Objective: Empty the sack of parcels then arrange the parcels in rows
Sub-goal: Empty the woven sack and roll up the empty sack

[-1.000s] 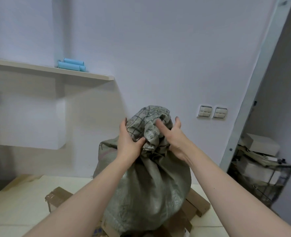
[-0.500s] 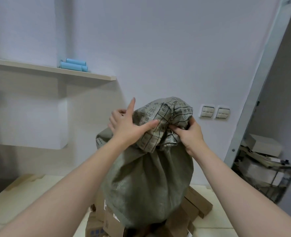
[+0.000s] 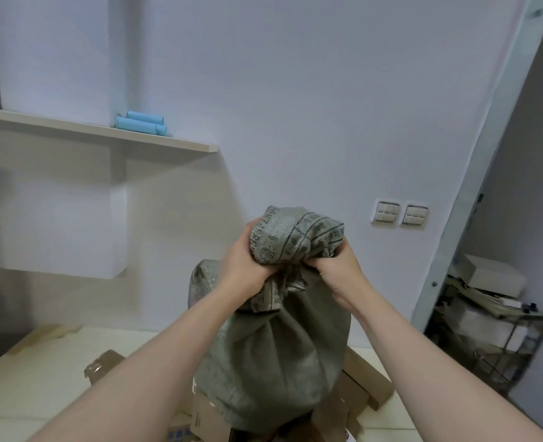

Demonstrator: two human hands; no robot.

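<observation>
— Against the far wall, what stands in the room?
— A shelf (image 3: 98,134) with blue rolls (image 3: 141,122) on the left, two switches (image 3: 401,213) on the right, and a wire rack (image 3: 493,342) in the right corner. Below lies a pale tiled surface (image 3: 24,400).
— And the hands?
— Both arms reach forward. The left hand (image 3: 243,266) and right hand (image 3: 337,266) grip the bunched, printed end of the grey-green sack (image 3: 273,362), fingers curled into the cloth.
— Where's the sack?
— It hangs at centre, its lower end among cardboard parcels (image 3: 359,384). Its inside is hidden.
</observation>
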